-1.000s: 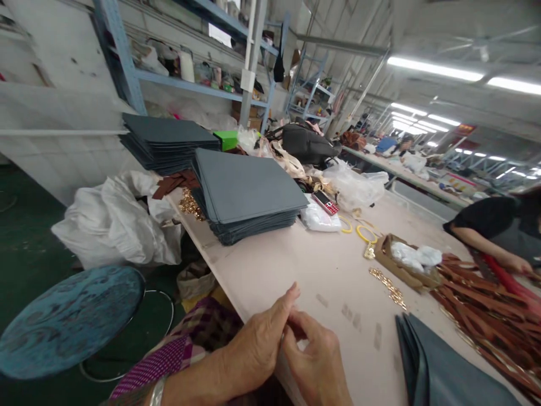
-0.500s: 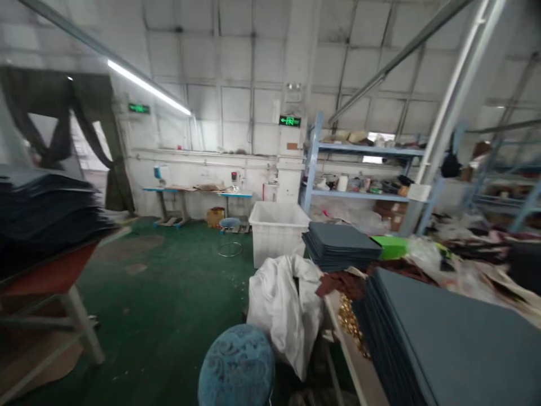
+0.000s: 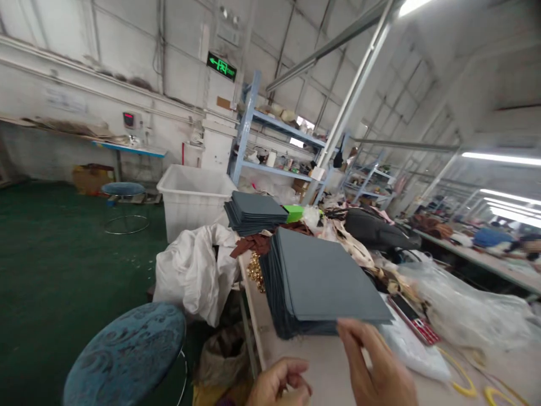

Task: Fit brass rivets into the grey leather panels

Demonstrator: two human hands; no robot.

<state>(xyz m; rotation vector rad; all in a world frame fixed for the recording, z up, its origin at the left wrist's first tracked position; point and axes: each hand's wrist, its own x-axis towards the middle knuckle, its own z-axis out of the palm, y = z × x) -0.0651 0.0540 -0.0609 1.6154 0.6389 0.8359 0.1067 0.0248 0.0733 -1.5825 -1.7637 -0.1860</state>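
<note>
A thick stack of dark blue-grey sheets point(image 3: 333, 276) with rounded corners lies on the table in front of me. My right hand point(image 3: 376, 363) is at the near edge of this stack, its thumb and finger tips drawn together in a pinch. Whether it touches the sheets or has anything small between the tips, I cannot tell. Lower and to the left, my left hand point(image 3: 281, 383) is over the table's near part with curled fingers, and what may be inside them is hidden. Small gold-coloured pieces point(image 3: 256, 273) lie along the stack's left side.
Behind is a second stack of sheets point(image 3: 256, 211), with a white bin point(image 3: 194, 200) further left. A blue stool point(image 3: 131, 355) and a white sack point(image 3: 194, 270) stand left of the table. Clear plastic point(image 3: 469, 310), a phone-like device point(image 3: 414, 318) and yellow-handled scissors point(image 3: 460, 378) lie right.
My view has turned right and come closer to the table, so the near stack now sits mid-frame. Both hands have come into view from below.
</note>
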